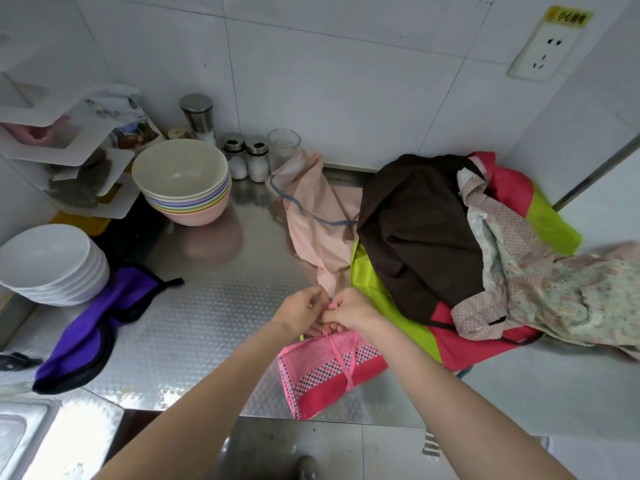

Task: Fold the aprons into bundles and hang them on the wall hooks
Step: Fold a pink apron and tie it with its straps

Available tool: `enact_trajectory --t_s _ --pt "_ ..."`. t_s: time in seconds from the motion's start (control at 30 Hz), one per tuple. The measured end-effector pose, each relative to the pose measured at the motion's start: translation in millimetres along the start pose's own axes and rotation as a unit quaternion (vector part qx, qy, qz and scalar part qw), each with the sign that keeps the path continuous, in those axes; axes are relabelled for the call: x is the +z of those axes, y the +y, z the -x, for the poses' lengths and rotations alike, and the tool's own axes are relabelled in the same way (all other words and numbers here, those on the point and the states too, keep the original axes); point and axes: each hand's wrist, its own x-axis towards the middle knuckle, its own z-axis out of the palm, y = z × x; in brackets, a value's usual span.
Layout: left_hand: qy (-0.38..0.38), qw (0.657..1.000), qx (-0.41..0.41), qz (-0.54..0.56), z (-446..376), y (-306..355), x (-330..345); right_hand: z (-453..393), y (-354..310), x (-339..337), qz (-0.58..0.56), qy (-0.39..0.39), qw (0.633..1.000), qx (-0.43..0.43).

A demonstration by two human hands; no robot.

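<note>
Pink apron bundle [329, 368] lies folded on the table [207, 299]; left hand [301, 308] and right hand [349, 311] each pinch its strap [341, 358] in their grip, knotting. Next, probably hanging.

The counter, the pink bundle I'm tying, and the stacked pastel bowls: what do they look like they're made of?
Counter: likely stainless steel, embossed dimple pattern, blurry reflections. Pink bundle: woven fabric, matte, striped and dotted panels, tied with a thin strap that both hands pinch. Pastel bowls: matte, opaque, probably plastic or fibre composite.
</note>
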Motion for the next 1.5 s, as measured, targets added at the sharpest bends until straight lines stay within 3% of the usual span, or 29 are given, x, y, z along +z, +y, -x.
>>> enact_trajectory --t_s 0.07,0.2,0.27,0.47,0.57,0.63,0.77,0.97,1.13,1.37,1.5 --pt "-0.006 0.999 -0.014 0.041 0.8 -0.2 0.3 0.2 2.6 1.1 -0.001 0.034 0.999 -0.002" --pt "-0.015 0.987 -0.079 0.142 5.7 -7.2 -2.4 7.1 9.8 -4.7 -0.265 -0.003 0.964 0.036" --pt "-0.022 0.987 -0.073 0.142 7.0 -10.2 -1.8 8.2 12.3 -9.1 -0.307 -0.017 0.95 0.051" --pt "0.05 0.998 -0.038 0.023 2.0 -8.4 4.2 8.7 12.1 -9.5 -0.259 0.008 0.964 0.068" --pt "0.094 0.989 0.031 -0.105 3.5 -3.2 6.2 10.4 10.0 -5.7 -0.233 0.003 0.97 0.072" --pt "0.117 0.982 0.06 -0.135 4.3 -2.9 6.9 11.6 7.7 -4.3 -0.246 -0.006 0.967 0.069" --pt "0.173 0.974 0.069 -0.128 6.2 -3.7 8.4 14.0 6.2 -7.0 -0.3 -0.029 0.95 0.081" --pt "0.197 0.971 0.062 -0.122 7.7 -8.0 7.0 10.7 6.4 -6.7 -0.366 -0.015 0.926 0.09" --pt "0.182 0.974 0.08 -0.105 9.1 -3.3 6.9 4.6 9.8 -0.3 -0.309 0.031 0.948 0.066" --pt "0.137 0.979 0.106 -0.111 5.9 0.5 7.7 6.9 10.6 -2.6 -0.124 -0.04 0.991 -0.016" --pt "0.178 0.977 0.085 -0.078 3.4 -2.5 4.9 4.8 16.2 -1.8 -0.169 -0.039 0.984 -0.027"
